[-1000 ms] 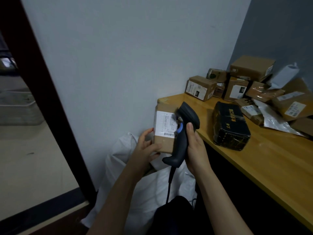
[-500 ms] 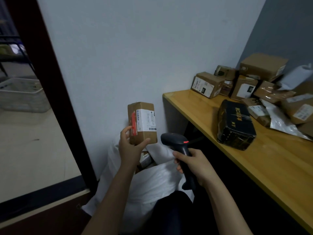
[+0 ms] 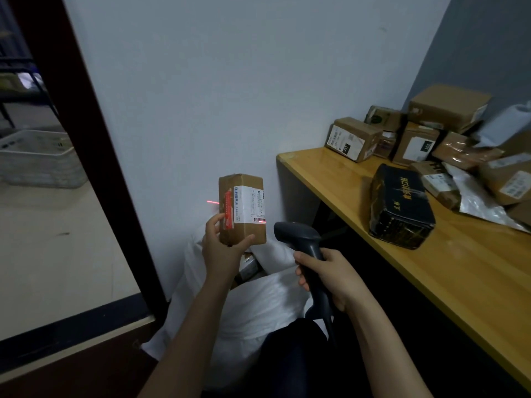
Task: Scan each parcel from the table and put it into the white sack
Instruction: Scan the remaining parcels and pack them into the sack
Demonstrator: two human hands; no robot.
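Parcel-scanning at centre frame: your left hand [image 3: 221, 251] grips a brown parcel [image 3: 244, 208] upright by its lower end, thumb and fingers curled round it, label facing you; your right hand [image 3: 327, 271] is wrapped round the handle of a dark scanner [image 3: 301, 239] just right of it — a red line [image 3: 262, 222] crosses the barcode [image 3: 258, 219]; the white sack [image 3: 258, 311] lies below both; other boxes [image 3: 353, 139] crowd the wooden table [image 3: 474, 271], right of frame.

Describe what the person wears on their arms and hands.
Both forearms are bare as far as the frame shows: no sleeves reach them. The left hand and right hand wear no gloves, and no watch, ring or bracelet shows.
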